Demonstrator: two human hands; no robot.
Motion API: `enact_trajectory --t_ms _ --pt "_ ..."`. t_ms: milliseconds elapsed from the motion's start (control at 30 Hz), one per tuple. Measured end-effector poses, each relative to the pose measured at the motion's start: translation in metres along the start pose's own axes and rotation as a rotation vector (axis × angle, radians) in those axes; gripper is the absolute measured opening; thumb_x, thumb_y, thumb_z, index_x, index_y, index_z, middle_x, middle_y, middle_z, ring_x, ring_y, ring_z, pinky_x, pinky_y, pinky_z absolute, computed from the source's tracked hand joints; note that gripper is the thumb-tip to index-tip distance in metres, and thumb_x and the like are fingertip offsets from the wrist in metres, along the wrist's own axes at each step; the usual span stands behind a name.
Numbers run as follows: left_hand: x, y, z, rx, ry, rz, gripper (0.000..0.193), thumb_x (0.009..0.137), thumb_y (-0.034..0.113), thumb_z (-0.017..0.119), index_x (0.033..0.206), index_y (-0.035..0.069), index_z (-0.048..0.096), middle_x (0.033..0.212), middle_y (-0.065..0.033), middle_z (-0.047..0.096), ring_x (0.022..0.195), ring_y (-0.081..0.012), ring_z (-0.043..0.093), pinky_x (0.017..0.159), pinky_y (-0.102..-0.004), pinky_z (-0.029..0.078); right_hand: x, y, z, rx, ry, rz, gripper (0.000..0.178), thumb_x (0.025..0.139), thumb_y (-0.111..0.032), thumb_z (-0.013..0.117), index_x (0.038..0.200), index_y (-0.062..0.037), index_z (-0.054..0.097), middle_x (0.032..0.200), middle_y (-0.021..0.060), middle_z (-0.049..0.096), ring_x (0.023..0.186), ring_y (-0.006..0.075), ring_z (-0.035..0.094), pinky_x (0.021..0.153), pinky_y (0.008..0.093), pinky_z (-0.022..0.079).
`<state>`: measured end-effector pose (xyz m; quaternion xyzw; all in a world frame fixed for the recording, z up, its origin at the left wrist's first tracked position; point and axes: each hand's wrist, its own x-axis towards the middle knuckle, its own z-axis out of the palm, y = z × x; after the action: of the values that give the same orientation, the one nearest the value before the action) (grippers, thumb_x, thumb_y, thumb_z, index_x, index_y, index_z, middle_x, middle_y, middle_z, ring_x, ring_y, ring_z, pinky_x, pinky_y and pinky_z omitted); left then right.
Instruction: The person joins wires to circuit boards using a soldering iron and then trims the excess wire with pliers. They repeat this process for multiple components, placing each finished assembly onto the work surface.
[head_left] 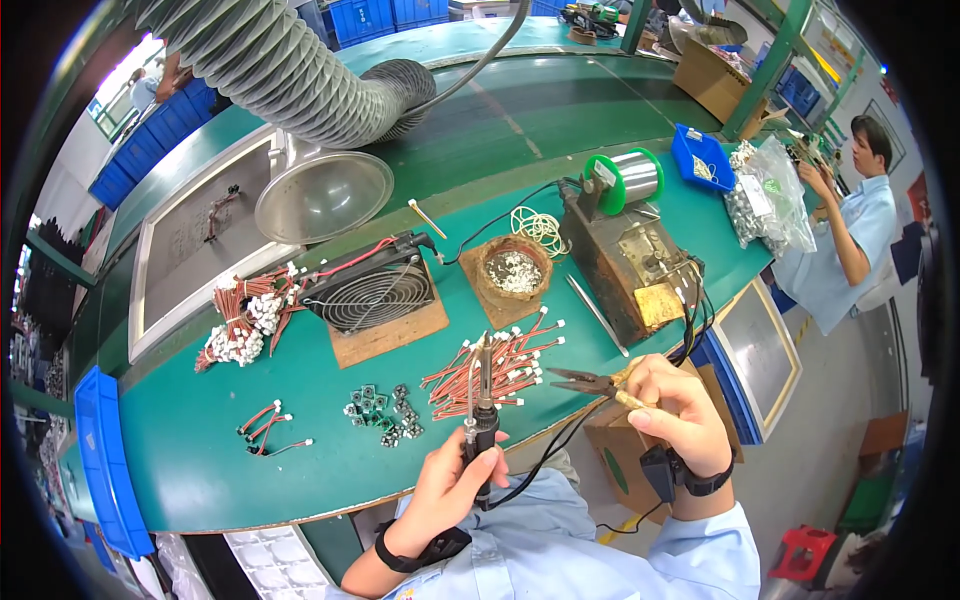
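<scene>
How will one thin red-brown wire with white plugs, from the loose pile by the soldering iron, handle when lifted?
The red-brown wires look slim, so one is probably light. Most lie fairly straight, so it may flex yet roughly keep its line. They overlap, so neighbours could drag along.

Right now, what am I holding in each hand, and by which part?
Your left hand holds a black, pen-shaped soldering iron by its handle; your right hand holds dark-jawed metal pliers by their yellowish handles.
</scene>
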<state>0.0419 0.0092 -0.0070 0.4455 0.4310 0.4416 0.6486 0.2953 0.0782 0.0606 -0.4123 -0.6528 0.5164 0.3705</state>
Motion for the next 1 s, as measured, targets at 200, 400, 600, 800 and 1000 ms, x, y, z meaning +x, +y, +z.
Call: enact_trajectory --t_ms 200,400,600,800,1000 --pt "-0.004 0.005 -0.003 -0.229 -0.13 -0.098 0.025 0.094 0.013 0.046 0.112 -0.002 0.051 0.087 -0.0086 0.062 0.073 -0.0133 0.062 0.067 -0.025 0.048 0.009 0.026 0.014 0.203 -0.222 0.077 0.023 0.079 -0.008 0.064 0.064 -0.004 0.047 0.078 0.005 0.051 0.082 0.0175 0.047 0.076 0.0287 0.035" --pt "-0.005 0.006 -0.006 -0.273 -0.225 -0.13 0.027 0.094 0.013 0.045 0.116 -0.002 0.05 0.09 -0.0107 0.062 0.073 -0.0133 0.062 0.067 -0.0259 0.049 0.014 0.035 0.018 0.342 -0.318 0.129 0.025 0.081 -0.008 0.062 0.063 -0.0033 0.045 0.078 0.0046 0.05 0.084 0.0152 0.047 0.077 0.0284 0.035" --pt "-0.003 0.008 -0.004 -0.265 -0.251 -0.13 0.026 0.094 0.011 0.045 0.116 -0.003 0.05 0.089 -0.0108 0.062 0.072 -0.013 0.062 0.065 -0.0252 0.049 0.016 0.033 0.017 0.26 -0.353 0.114 0.026 0.079 -0.006 0.065 0.063 -0.0035 0.044 0.08 0.0046 0.05 0.08 0.0143 0.047 0.075 0.027 0.036" --pt "-0.006 0.007 -0.004 -0.154 -0.205 -0.094 0.024 0.093 0.011 0.048 0.113 -0.003 0.052 0.088 -0.0103 0.064 0.069 -0.0112 0.061 0.061 -0.0232 0.048 0.015 0.031 0.019 0.181 -0.326 0.085 0.029 0.076 -0.005 0.068 0.063 -0.0032 0.043 0.077 0.0048 0.05 0.075 0.0152 0.048 0.071 0.0269 0.038" --pt "-0.007 0.011 -0.003 -0.017 -0.145 -0.062 0.022 0.092 0.011 0.051 0.109 -0.003 0.055 0.086 -0.0088 0.065 0.065 -0.009 0.059 0.059 -0.0219 0.047 0.013 0.032 0.018 0.025 -0.337 -0.022 0.026 0.076 -0.005 0.067 0.061 -0.0008 0.045 0.068 0.0078 0.054 0.073 0.0218 0.052 0.07 0.0332 0.04"
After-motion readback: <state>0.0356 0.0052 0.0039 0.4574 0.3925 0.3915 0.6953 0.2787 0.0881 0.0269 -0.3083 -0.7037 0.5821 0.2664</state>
